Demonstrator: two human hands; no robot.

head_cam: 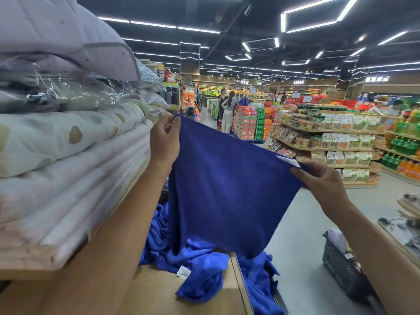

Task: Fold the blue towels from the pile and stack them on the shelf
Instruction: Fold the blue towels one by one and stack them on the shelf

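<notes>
A blue towel (227, 189) hangs spread out in front of me, held up by its two top corners. My left hand (164, 142) pinches the upper left corner beside the bedding stack. My right hand (322, 178) grips the upper right corner, where a white label shows. Below the hanging towel lies a rumpled pile of blue towels (204, 264) on the wooden shelf (154, 292); part of the pile spills over the shelf's right edge. One towel in the pile shows a white tag.
Stacked folded bedding and quilts in plastic (68, 133) fill the upper shelf at left. A dark shopping basket (343, 267) stands on the floor at right. Shelves of packaged goods (329, 142) line the aisle, and people stand far off.
</notes>
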